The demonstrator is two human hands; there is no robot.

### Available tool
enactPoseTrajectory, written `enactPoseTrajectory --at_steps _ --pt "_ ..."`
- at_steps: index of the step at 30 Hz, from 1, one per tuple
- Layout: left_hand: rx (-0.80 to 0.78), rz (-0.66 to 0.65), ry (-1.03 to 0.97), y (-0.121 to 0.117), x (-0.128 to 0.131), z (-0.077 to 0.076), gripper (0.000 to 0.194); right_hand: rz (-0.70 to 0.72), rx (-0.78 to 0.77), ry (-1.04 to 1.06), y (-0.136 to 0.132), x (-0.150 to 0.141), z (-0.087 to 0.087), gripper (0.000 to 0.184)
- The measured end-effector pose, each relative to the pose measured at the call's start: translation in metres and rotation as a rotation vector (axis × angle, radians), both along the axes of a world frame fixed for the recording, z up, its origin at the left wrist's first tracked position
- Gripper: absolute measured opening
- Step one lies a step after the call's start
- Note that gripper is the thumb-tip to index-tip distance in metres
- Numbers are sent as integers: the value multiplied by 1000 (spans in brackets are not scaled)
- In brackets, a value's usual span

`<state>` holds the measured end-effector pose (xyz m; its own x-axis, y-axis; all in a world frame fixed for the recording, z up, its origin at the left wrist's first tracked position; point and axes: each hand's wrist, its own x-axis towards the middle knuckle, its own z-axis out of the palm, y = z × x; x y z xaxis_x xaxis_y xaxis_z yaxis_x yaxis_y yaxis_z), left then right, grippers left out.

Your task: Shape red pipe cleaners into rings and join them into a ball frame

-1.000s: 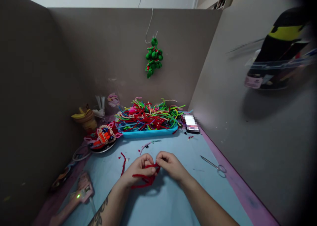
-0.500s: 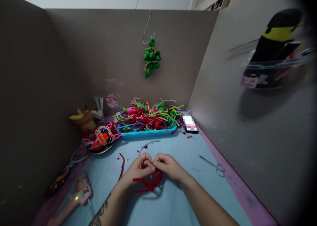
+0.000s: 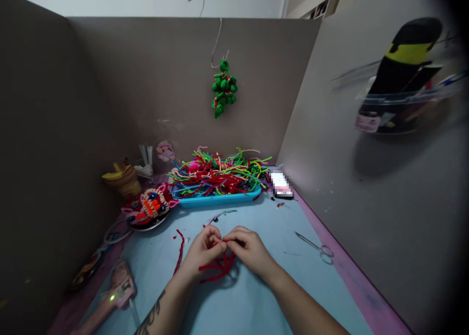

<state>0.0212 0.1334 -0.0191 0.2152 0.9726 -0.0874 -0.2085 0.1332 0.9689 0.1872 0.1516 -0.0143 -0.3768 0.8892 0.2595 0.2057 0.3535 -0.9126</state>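
Observation:
Red pipe cleaners (image 3: 219, 266), bent and joined into a small bunch, hang from my fingertips above the blue table covering. My left hand (image 3: 205, 247) pinches the bunch from the left, with several loose red ends trailing beneath its palm. From the other side my right hand (image 3: 249, 249) pinches it too, thumb and forefinger almost touching the left fingertips. The exact spot they grip is hidden by the fingers. A separate red pipe cleaner (image 3: 179, 252) lies just left of my left hand.
A blue tray (image 3: 220, 199) heaped with coloured pipe cleaners stands at the back. Scissors (image 3: 318, 247) lie right, a phone (image 3: 280, 184) back right. At left are a pink glue gun (image 3: 122, 286) and a plate (image 3: 152, 224) bearing a colourful pipe-cleaner figure. A green ornament (image 3: 224, 88) hangs behind.
My right hand has shifted slightly left and its fingers have turned over the pinch point. The red bunch has swung and sits a little higher, its ends arranged differently.

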Motion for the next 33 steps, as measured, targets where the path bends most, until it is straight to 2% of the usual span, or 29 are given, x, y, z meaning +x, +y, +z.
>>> enactPoseTrajectory --at_steps 7,10,13,16,18,20,23,27,33 --pt "126 12 161 -2 2 2 32 26 88 -93 -1 0 -3 20" --pt "141 2 204 -2 2 0 31 51 80 -107 0 0 -8 19" --pt "127 -17 240 -2 2 0 32 116 -20 -80 4 0 -13 15" --pt "120 -30 258 -2 2 2 34 195 -201 2 6 1 -14 16" --pt "82 -72 199 -1 1 3 37 250 -330 90 6 3 -12 23" --pt "13 -128 102 -1 0 4 41 308 -381 162 5 4 -9 28" --pt "-47 -158 -5 0 -1 4 45 332 -267 156 4 5 -4 28" --pt "-56 -110 -62 -1 -2 1 41 236 -82 105 2 3 -2 23" --pt "-71 -82 -82 -3 -1 0 40 124 7 88 -2 -2 2 18"
